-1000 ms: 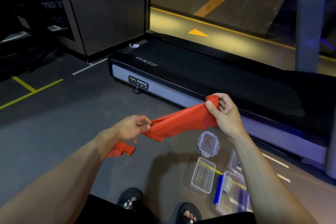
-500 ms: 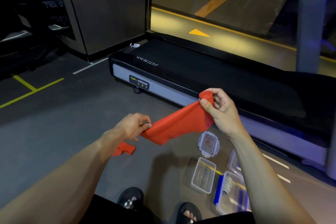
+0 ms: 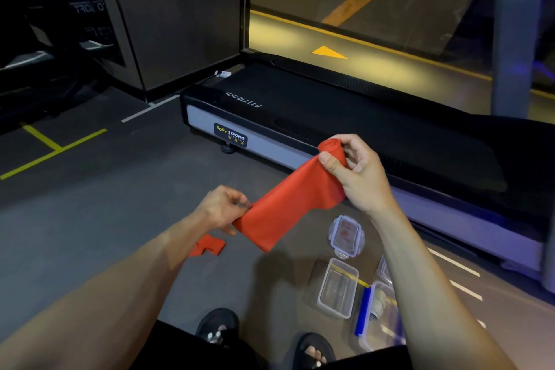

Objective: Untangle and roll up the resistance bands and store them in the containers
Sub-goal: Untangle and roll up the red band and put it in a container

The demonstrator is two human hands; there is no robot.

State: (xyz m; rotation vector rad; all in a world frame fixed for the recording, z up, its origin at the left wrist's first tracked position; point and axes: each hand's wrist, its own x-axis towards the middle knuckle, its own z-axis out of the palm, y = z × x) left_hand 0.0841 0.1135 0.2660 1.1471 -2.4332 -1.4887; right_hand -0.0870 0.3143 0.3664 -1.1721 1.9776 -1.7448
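A flat red resistance band [image 3: 288, 204] stretches between both hands above the floor. My right hand [image 3: 357, 171] pinches its upper end, which is wound into a small roll under the thumb and fingers. My left hand [image 3: 223, 209] grips the lower part of the band; the loose tail hangs down behind my forearm and shows on the floor [image 3: 208, 245]. An open clear container [image 3: 338, 288] lies on the floor below the band. A clear clip lid [image 3: 347, 236] lies just beyond it. Another clear container [image 3: 380, 315] with a blue strip and a pale roll inside is partly hidden by my right forearm.
A black and grey treadmill deck [image 3: 330, 129] runs across the floor right behind my hands. A grey pillar [image 3: 516, 33] rises at the right. Yellow floor lines [image 3: 54, 147] mark the dark floor at the left. My sandalled feet [image 3: 219, 327] are at the bottom edge.
The rolled end in my right hand has grown tighter and rounder. The stretch of band between my hands has flattened and shortened, and my left hand has shifted slightly along it.
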